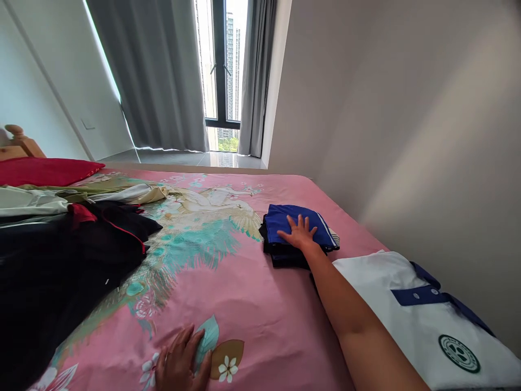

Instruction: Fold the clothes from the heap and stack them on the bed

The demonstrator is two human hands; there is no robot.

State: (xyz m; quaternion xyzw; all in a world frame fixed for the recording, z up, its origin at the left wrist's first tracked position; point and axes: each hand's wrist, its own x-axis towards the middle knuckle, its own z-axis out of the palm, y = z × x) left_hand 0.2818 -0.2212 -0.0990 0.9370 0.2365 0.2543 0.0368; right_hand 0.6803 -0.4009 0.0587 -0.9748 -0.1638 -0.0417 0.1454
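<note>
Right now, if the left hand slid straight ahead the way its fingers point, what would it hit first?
Nothing raised, it seems: the left hand has only pink bedspread ahead to its far edge, with the folded stack off to the right. Depth past that edge is unclear.

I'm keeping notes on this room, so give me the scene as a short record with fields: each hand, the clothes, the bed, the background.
Right hand: fingers spread, palm down on the blue garment atop a folded pile
Left hand: on the pink sheet, cut off by the picture's bottom edge
Clothes, right: white shirt, round badge
Clothes, left: black clothes, pale clothes behind
Bed, far left: red pillow
Background: grey curtains, window
</note>
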